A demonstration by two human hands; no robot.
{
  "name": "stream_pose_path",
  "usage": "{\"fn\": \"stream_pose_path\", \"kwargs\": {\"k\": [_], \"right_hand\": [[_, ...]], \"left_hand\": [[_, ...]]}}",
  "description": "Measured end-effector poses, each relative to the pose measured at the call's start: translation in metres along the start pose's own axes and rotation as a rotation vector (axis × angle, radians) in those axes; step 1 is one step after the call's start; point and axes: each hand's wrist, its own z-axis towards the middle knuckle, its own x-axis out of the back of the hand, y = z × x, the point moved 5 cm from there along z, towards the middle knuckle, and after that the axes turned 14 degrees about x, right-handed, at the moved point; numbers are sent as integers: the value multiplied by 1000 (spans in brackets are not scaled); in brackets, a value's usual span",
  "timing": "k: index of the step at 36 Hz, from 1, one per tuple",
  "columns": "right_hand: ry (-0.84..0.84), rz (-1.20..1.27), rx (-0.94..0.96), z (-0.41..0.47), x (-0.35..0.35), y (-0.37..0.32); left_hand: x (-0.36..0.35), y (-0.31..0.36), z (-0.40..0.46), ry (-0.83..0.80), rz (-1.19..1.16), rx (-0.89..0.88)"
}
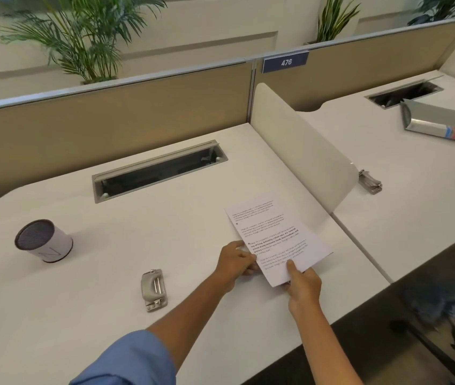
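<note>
Soft, bright daylight fills the room, so the white desk [165, 245] looks pale, and the round speaker [44, 241] and the desk divider [304, 151] drop only faint grey shadows. The silver folder [440, 126] shines with a little glare. The partition rail [109, 87] bends like a bow toward the sides, the small print on the sheet of paper [276, 234] is fuzzy, and the dark lower right corner is smeared with blur.

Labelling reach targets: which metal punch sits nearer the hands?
The punch left of the left hand, on this desk; the other punch lies beyond the white divider.
</note>
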Motion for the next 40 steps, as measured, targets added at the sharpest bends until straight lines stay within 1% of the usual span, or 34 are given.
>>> {"fn": "stream_pose_path", "kwargs": {"k": [5, 12, 23, 27, 30, 34, 37, 40], "right_hand": [[7, 14, -6, 11, 1, -1], [-4, -33, -23, 19, 1, 1], [-6, -90, -22, 17, 3, -3], [3, -238, -31, 16, 11, -4], [-22, -418, -52, 14, 20, 0], [10, -643, -86, 8, 36, 8], [55, -738, -78, -5, 37, 7], [96, -784, 23, -26, 26, 1]], "left_hand": [[-13, 1, 5, 29, 35, -7], [-19, -2, 13, 78, 25, -8], [-19, -15, 13, 71, 37, 11], [-17, -25, 5, 74, 50, 2], [-15, -36, -3, 61, 38, 9], [-3, -50, -19, 64, 88, -28], [14, -54, -35, 129, 188, -123], [33, -53, -51, 209, 302, -278]]}}
